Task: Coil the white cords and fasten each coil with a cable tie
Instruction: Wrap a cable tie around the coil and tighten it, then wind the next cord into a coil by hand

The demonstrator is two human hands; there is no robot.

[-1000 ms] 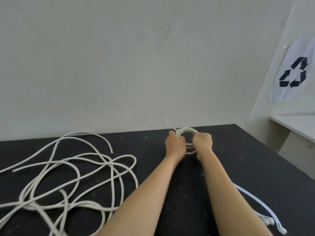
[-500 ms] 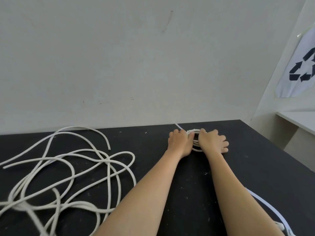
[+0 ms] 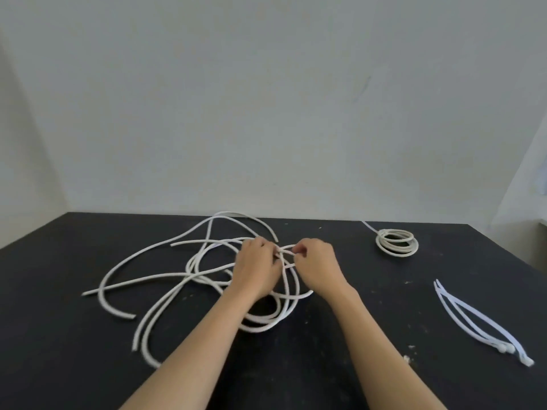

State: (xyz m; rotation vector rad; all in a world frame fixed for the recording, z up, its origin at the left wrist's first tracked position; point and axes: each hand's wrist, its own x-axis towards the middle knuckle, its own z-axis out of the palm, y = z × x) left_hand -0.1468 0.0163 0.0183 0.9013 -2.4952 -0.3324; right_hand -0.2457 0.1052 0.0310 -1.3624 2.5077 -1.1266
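Note:
A tangle of loose white cords [image 3: 165, 276] sprawls over the middle and left of the black table [image 3: 59, 365]. My left hand [image 3: 257, 269] and my right hand [image 3: 318, 266] are side by side over the tangle's right part, each pinching a strand of cord [image 3: 285, 248] that runs between them. A finished white coil [image 3: 397, 243] lies flat at the back right, a thin cable tie tail sticking out of it toward the wall. Several spare white cable ties [image 3: 479, 325] lie in a bundle at the right.
A pale wall rises directly behind the table's far edge. The table's right edge runs diagonally past the cable ties. Small white specks dot the tabletop near the front right.
Both hands let go of the tied coil at the back right and moved left onto the loose cords. The view swung left, so the coil now sits to the right.

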